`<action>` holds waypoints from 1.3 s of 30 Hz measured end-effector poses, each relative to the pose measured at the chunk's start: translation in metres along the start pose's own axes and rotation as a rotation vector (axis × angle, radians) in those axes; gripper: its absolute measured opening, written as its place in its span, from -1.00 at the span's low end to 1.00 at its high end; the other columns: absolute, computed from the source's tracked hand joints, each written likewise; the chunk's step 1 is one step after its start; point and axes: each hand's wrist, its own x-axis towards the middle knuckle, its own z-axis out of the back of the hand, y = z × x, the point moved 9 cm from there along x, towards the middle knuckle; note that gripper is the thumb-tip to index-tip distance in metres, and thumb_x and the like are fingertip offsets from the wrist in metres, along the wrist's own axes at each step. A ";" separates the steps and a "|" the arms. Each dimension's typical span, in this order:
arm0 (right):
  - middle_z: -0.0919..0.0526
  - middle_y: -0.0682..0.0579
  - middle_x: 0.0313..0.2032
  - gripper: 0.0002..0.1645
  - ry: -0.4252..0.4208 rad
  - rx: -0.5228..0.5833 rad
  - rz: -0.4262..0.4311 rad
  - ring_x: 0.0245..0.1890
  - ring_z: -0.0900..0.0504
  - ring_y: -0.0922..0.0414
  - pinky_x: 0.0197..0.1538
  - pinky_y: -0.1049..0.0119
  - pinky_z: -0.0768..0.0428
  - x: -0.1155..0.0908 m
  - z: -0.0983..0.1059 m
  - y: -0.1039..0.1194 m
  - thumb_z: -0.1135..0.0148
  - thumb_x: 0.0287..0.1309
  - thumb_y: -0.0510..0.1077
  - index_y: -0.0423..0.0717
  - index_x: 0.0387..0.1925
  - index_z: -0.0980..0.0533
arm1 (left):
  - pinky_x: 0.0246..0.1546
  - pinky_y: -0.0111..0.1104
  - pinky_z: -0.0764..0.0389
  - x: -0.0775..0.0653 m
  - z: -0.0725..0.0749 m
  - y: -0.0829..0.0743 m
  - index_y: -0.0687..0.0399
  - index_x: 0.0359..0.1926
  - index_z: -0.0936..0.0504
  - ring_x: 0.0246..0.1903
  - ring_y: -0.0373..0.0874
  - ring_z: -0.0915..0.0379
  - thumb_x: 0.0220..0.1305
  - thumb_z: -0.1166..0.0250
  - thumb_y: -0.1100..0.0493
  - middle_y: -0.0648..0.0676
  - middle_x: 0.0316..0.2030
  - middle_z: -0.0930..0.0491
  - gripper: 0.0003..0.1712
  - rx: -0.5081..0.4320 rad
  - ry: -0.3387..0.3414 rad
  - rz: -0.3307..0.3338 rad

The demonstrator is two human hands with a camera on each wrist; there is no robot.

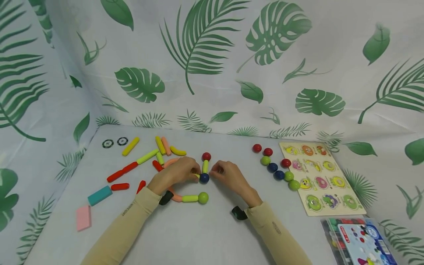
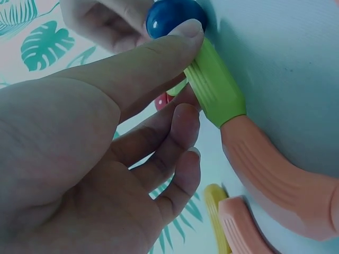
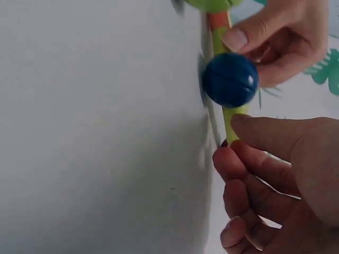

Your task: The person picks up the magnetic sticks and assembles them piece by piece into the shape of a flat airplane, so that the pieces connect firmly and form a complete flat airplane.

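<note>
In the head view, my left hand pinches a short yellow-green magnetic stick between thumb and index finger. One end meets a dark blue ball; the other joins a curved orange stick. From the blue ball, a second yellow-green stick runs away to a red ball. My right hand is just right of that stick, fingers bent and a slight gap showing. Nearer me, another yellow-green stick links the orange curve to a green ball. My left wrist hides part of the curve.
Loose red sticks and yellow sticks lie left, with a teal block and a pink block. Several balls line up at right, beside a wooden picture board and a plastic box.
</note>
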 end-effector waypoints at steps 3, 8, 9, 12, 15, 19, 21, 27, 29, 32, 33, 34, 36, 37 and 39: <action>-0.61 0.19 -0.47 -0.90 0.050 -0.034 0.008 -0.40 -0.49 0.23 -0.26 0.36 -0.49 -0.013 -0.005 0.006 -0.41 0.25 -0.08 0.00 -0.29 -0.67 | 0.00 -0.23 -0.58 -0.003 0.001 -0.001 0.10 -0.15 -0.78 -0.17 -0.12 -0.52 0.23 -0.47 0.18 -0.02 -0.22 -0.71 -0.82 -0.008 -0.008 -0.013; -0.64 0.24 -0.47 -0.93 0.158 -0.070 0.084 -0.42 -0.51 0.30 -0.28 0.43 -0.51 -0.033 -0.019 0.021 -0.40 0.26 -0.09 0.01 -0.31 -0.67 | 0.06 -0.20 -0.58 -0.007 0.002 0.000 0.10 -0.12 -0.77 -0.11 -0.08 -0.54 0.25 -0.46 0.18 0.02 -0.17 -0.70 -0.81 -0.014 -0.019 -0.012; -0.65 0.24 -0.47 -0.93 0.170 -0.074 0.103 -0.42 -0.51 0.31 -0.27 0.43 -0.52 -0.037 -0.022 0.025 -0.39 0.26 -0.10 0.01 -0.31 -0.67 | 0.06 -0.20 -0.57 -0.008 0.002 0.000 0.10 -0.13 -0.77 -0.10 -0.08 -0.54 0.25 -0.46 0.17 0.01 -0.18 -0.70 -0.81 -0.012 -0.022 -0.014; -0.65 0.25 -0.46 -0.94 0.188 -0.086 0.150 -0.40 -0.51 0.32 -0.24 0.42 -0.52 -0.044 -0.027 0.034 -0.37 0.27 -0.11 0.02 -0.33 -0.67 | 0.04 -0.21 -0.57 -0.008 0.003 0.001 0.10 -0.14 -0.77 -0.12 -0.08 -0.53 0.24 -0.47 0.17 0.01 -0.19 -0.69 -0.81 0.002 -0.031 -0.019; -0.64 0.28 -0.47 -0.94 0.195 -0.093 0.154 -0.39 -0.49 0.32 -0.23 0.41 -0.50 -0.049 -0.030 0.038 -0.38 0.27 -0.10 0.04 -0.34 -0.67 | 0.01 -0.25 -0.58 -0.009 0.002 0.001 0.08 -0.15 -0.78 -0.15 -0.10 -0.53 0.23 -0.47 0.15 -0.01 -0.21 -0.69 -0.81 0.025 -0.041 -0.028; -0.63 0.29 -0.46 -0.94 0.192 -0.109 0.148 -0.38 -0.48 0.32 -0.22 0.40 -0.49 -0.052 -0.032 0.039 -0.38 0.27 -0.09 0.06 -0.34 -0.67 | -0.05 -0.29 -0.57 -0.011 0.004 0.004 0.10 -0.13 -0.77 -0.18 -0.12 -0.53 0.23 -0.47 0.12 0.01 -0.21 -0.69 -0.78 0.000 -0.050 -0.036; -0.63 0.29 -0.46 -0.94 0.190 -0.112 0.144 -0.37 -0.48 0.32 -0.21 0.41 -0.50 -0.052 -0.032 0.038 -0.39 0.26 -0.08 0.07 -0.34 -0.67 | -0.05 -0.30 -0.57 -0.014 0.010 0.008 0.13 -0.08 -0.76 -0.18 -0.13 -0.52 0.25 -0.46 0.11 0.03 -0.18 -0.69 -0.74 -0.047 -0.061 -0.024; -0.63 0.30 -0.43 -0.91 0.165 -0.122 0.118 -0.36 -0.49 0.32 -0.19 0.39 -0.50 -0.053 -0.025 0.033 -0.40 0.26 -0.02 0.08 -0.31 -0.67 | -0.04 -0.18 -0.59 -0.017 0.051 0.036 0.24 0.00 -0.72 -0.13 -0.01 -0.55 0.32 -0.40 0.19 0.13 -0.14 -0.68 -0.71 -0.063 -0.207 0.038; -0.63 0.30 -0.43 -0.90 0.150 -0.124 0.117 -0.36 -0.49 0.32 -0.20 0.38 -0.50 -0.053 -0.021 0.030 -0.40 0.26 -0.02 0.07 -0.31 -0.67 | 0.01 -0.11 -0.58 -0.016 0.063 0.047 0.29 0.00 -0.72 -0.08 0.09 -0.55 0.31 -0.38 0.26 0.20 -0.12 -0.68 -0.72 -0.023 -0.258 0.057; -0.62 0.30 -0.43 -0.89 0.135 -0.122 0.108 -0.36 -0.49 0.31 -0.21 0.39 -0.50 -0.055 -0.017 0.025 -0.40 0.26 -0.01 0.07 -0.31 -0.67 | 0.07 -0.02 -0.54 -0.014 0.071 0.061 0.36 0.01 -0.70 0.00 0.20 -0.50 0.29 -0.35 0.35 0.29 -0.06 -0.66 -0.72 0.030 -0.284 0.072; -0.62 0.30 -0.43 -0.89 0.130 -0.122 0.105 -0.36 -0.49 0.31 -0.21 0.39 -0.50 -0.056 -0.015 0.022 -0.40 0.26 -0.01 0.07 -0.31 -0.67 | 0.07 -0.01 -0.54 -0.014 0.071 0.064 0.37 0.01 -0.70 0.01 0.22 -0.49 0.29 -0.34 0.36 0.30 -0.05 -0.66 -0.72 0.042 -0.286 0.075; -0.62 0.30 -0.43 -0.89 0.125 -0.120 0.100 -0.36 -0.48 0.31 -0.21 0.39 -0.50 -0.057 -0.014 0.020 -0.40 0.26 -0.01 0.08 -0.31 -0.66 | 0.08 0.00 -0.53 -0.013 0.071 0.067 0.37 0.01 -0.70 0.01 0.22 -0.50 0.28 -0.35 0.36 0.31 -0.04 -0.66 -0.71 0.053 -0.287 0.079; -0.61 0.31 -0.44 -0.89 0.119 -0.110 0.086 -0.36 -0.48 0.31 -0.21 0.40 -0.50 -0.058 -0.012 0.014 -0.41 0.25 0.00 0.08 -0.31 -0.66 | 0.06 0.00 -0.53 -0.011 0.067 0.070 0.38 0.00 -0.71 -0.02 0.22 -0.50 0.27 -0.36 0.37 0.31 -0.05 -0.66 -0.72 0.080 -0.295 0.074; -0.61 0.31 -0.44 -0.89 0.116 -0.105 0.080 -0.36 -0.48 0.31 -0.21 0.40 -0.50 -0.059 -0.011 0.012 -0.41 0.25 -0.01 0.08 -0.31 -0.66 | 0.05 0.00 -0.53 -0.009 0.066 0.071 0.37 -0.01 -0.72 -0.03 0.22 -0.50 0.26 -0.37 0.37 0.31 -0.06 -0.66 -0.73 0.096 -0.300 0.075; -0.61 0.32 -0.43 -0.90 0.111 -0.098 0.073 -0.36 -0.48 0.31 -0.21 0.40 -0.51 -0.060 -0.009 0.008 -0.40 0.25 -0.01 0.09 -0.31 -0.66 | 0.04 -0.02 -0.54 -0.006 0.063 0.072 0.35 -0.03 -0.73 -0.06 0.21 -0.51 0.25 -0.40 0.35 0.29 -0.09 -0.66 -0.74 0.130 -0.309 0.081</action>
